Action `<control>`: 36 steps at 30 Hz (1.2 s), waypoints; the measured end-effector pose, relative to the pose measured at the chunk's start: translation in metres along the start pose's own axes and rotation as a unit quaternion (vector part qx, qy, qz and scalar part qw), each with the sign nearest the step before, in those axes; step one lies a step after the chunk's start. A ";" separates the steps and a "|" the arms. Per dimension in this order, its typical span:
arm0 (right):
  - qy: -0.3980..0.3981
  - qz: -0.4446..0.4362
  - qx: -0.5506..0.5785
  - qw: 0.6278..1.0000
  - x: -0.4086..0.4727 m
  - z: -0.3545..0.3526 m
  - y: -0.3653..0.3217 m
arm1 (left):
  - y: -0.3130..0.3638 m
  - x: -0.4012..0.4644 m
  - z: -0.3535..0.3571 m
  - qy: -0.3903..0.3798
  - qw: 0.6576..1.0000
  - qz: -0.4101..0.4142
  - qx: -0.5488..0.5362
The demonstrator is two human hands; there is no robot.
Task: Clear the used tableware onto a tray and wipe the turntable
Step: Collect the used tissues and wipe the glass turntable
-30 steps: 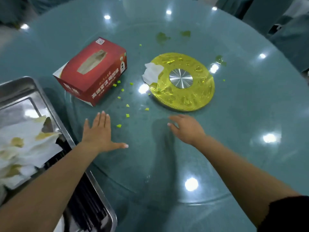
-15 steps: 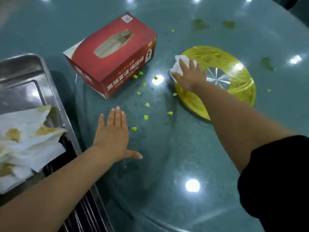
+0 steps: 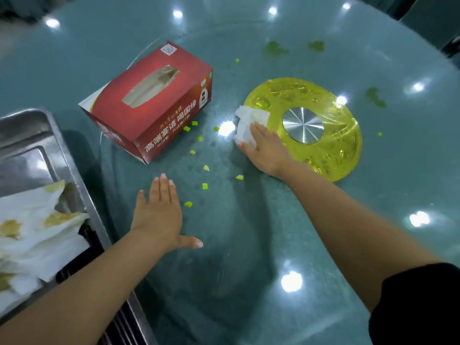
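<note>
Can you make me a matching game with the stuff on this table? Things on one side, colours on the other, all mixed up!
Things:
1. cardboard tissue box
2. round plastic disc
3. crumpled paper napkin under the right hand
4. metal tray

Colours:
A. white
B. silver
C. red
D. yellow

Pairs: 1-C, 2-D, 3-A, 4-B

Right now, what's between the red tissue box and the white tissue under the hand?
In the head view, small green food bits lie on the glass turntable between the red tissue box and the white tissue under the right hand.
</note>
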State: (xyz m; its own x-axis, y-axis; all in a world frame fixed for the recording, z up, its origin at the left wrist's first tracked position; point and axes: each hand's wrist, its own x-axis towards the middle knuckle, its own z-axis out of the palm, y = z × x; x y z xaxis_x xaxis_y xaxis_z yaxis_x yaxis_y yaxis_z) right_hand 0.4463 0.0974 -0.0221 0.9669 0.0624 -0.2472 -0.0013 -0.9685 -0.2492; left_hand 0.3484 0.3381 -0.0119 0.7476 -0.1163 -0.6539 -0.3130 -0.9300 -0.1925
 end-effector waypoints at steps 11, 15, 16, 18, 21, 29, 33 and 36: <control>-0.041 0.081 -0.083 0.992 0.029 0.013 -0.023 | 0.001 0.001 -0.007 -0.009 0.999 -0.014 0.042; 0.004 0.030 -0.083 0.996 0.026 0.020 -0.025 | -0.002 0.004 -0.009 -0.020 0.999 -0.012 0.043; 0.011 0.020 -0.064 0.998 0.024 0.019 -0.021 | -0.003 0.005 -0.009 -0.021 0.999 -0.009 0.040; 0.052 0.010 -0.013 0.999 0.022 0.015 -0.011 | -0.007 0.008 -0.010 -0.022 0.999 -0.004 0.032; 0.146 0.044 0.080 0.985 0.015 0.000 0.011 | -0.015 0.014 -0.010 -0.028 0.999 0.001 0.026; 0.135 0.149 0.041 0.979 0.029 -0.016 0.099 | -0.043 0.042 -0.014 -0.001 0.996 0.012 0.084; 0.117 0.119 -0.013 0.986 0.075 -0.015 0.085 | -0.050 0.054 -0.027 0.006 0.992 0.018 0.122; 0.119 0.097 -0.030 0.988 0.099 -0.007 0.065 | -0.060 0.061 -0.031 0.003 0.994 0.029 0.107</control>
State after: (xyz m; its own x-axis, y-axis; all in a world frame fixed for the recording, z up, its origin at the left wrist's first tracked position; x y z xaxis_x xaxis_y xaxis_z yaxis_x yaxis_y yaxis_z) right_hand 0.5436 0.0387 -0.0562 0.9826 -0.1769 -0.0568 -0.1838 -0.9698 -0.1602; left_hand 0.4312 0.3762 -0.0180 0.7277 -0.1697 -0.6646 -0.4720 -0.8268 -0.3058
